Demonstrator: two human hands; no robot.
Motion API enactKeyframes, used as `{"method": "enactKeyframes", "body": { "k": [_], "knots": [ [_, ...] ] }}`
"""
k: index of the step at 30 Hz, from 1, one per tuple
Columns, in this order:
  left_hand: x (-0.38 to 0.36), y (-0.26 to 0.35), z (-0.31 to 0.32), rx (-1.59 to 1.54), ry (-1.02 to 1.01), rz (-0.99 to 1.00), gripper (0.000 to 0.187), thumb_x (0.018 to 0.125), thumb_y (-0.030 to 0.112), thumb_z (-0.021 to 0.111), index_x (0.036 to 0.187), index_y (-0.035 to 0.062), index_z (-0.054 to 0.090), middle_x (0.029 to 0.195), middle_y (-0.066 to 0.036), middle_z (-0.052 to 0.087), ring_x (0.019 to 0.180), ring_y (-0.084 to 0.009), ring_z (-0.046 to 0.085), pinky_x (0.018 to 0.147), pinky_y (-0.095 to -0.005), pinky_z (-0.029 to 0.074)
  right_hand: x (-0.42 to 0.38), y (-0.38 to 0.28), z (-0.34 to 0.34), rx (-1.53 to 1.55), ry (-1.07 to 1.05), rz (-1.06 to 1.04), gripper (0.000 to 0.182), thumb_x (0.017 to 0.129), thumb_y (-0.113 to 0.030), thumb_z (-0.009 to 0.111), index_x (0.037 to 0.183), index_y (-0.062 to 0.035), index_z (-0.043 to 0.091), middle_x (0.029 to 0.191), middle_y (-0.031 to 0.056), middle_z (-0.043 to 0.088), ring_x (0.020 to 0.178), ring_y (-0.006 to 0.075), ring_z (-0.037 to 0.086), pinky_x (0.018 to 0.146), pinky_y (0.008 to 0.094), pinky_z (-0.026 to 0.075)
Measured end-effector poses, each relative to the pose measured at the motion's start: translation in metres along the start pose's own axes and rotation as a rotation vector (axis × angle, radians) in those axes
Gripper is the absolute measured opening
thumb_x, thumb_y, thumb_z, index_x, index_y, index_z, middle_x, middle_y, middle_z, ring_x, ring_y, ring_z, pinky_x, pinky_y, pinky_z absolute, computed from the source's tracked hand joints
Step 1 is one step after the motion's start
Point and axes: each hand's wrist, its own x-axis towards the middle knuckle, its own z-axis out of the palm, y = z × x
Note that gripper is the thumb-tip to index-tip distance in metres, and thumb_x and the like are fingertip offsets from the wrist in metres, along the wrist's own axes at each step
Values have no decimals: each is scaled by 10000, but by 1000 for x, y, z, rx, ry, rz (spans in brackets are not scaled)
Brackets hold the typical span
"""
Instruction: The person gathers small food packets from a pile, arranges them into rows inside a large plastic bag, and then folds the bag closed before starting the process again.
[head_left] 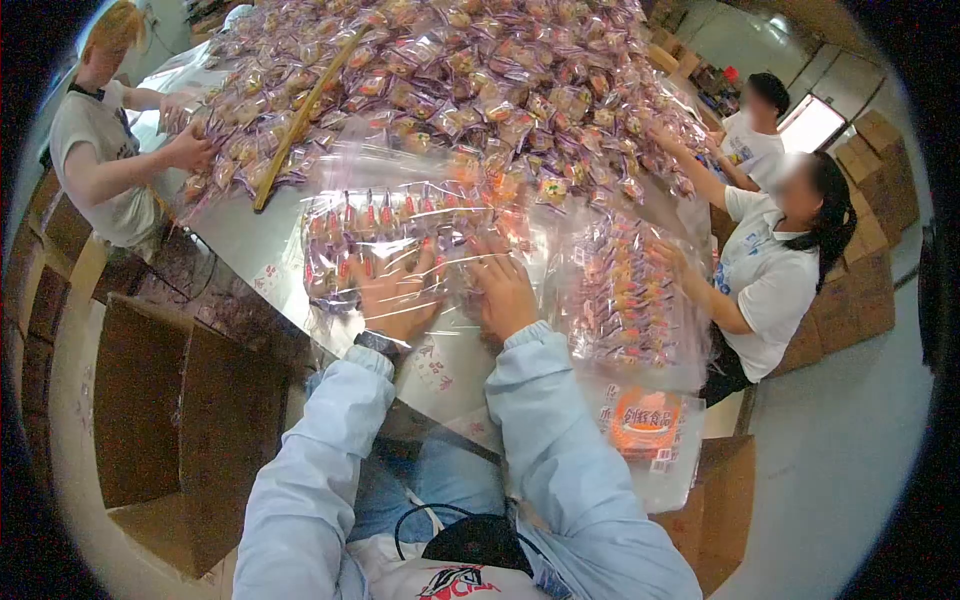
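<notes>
On the metal table in front of me lies a large clear plastic bag (345, 235), with small wrapped snack packets (385, 217) lined up in rows inside. My left hand (398, 298) rests on the near side of the bag, its fingers stretched out and spread over the packets. Against the right part of the same bag, my right hand (505, 292) lies with its fingers extended. Neither hand is closed around anything. To the right of my hands is a second clear bag (625, 290), also filled with packets in rows, with a co-worker's hand at its right edge.
A big heap of loose packets (480, 90) covers the far table, with a long yellow stick (308, 120) across it. An open cardboard box (185, 420) stands below left. Printed plastic bags (645, 425) lie near right. Co-workers stand left and right.
</notes>
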Motion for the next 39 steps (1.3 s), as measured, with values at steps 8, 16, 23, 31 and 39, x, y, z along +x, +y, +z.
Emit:
{"method": "enactKeyframes", "body": {
  "k": [8,16,23,31,39],
  "knots": [
    [8,-5,38,71,-38,9,770,921,642,580,1551,220,451,1635,-30,415,1529,-242,347,1078,-857,120,1,15,34,-7,34,71,705,743,-30,725,1420,-184,601,1485,112,564,1302,331,570,1017,465,463],
    [13,-2,25,53,-89,-19,777,928,600,600,1578,229,389,1655,-34,387,1516,-282,375,1086,-843,128,3,2,35,-65,62,133,700,822,-158,746,1493,-208,552,1474,71,578,1255,290,588,996,473,473],
    [13,-2,44,25,81,-25,700,933,455,636,1556,220,420,1606,3,448,1493,-266,403,1048,-866,178,3,-6,56,-136,157,185,637,840,-187,730,1458,-160,579,1413,42,621,1189,241,600,983,453,424],
    [25,1,34,44,30,-18,626,943,402,600,1533,244,463,1588,-32,459,1441,-335,441,1011,-867,233,14,-19,58,-298,148,235,600,851,-149,694,1440,-210,596,1404,49,619,1167,274,590,951,496,432],
    [29,-3,39,122,34,-19,610,937,394,624,1519,290,477,1532,-4,510,1387,-324,482,989,-855,269,22,-33,56,-362,49,241,578,870,-188,666,1443,-167,589,1371,101,601,1146,329,555,950,486,450]
  ]
}}
